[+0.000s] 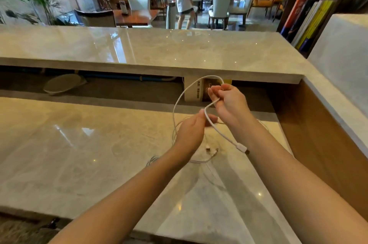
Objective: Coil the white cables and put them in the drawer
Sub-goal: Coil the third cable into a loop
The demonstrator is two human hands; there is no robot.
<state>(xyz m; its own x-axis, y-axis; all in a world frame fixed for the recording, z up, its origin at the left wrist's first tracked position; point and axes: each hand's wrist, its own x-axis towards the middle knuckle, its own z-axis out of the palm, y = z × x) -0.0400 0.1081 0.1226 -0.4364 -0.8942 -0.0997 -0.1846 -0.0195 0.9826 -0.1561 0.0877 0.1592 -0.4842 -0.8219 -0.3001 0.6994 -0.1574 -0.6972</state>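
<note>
Your left hand (191,130) and right hand (231,104) are both raised above the near glossy beige marble desk top (79,144), close together and right of its centre. Between them you hold a thick white charging cable (180,98). Your left hand pinches it between thumb and curled fingers. Your right hand, just beyond and to the right, has its fingertips (214,92) closed on the cable where it passes between the hands.

From your right hand the cable rises, arcs to the left in one wide loop and drops behind your left hand. Its other end runs down from your left hand toward the near right and ends in a white rectangular plug (241,147), which hangs beside your right forearm.

Under your hands, thin white cables with small connectors (207,159) lie loose on the desk.

Beyond the desk stands a raised beige marble counter (139,48). In the recess beneath it, behind the loop, sits a white and brown printed box (192,92). At far right is a row of coloured books (306,22).
</note>
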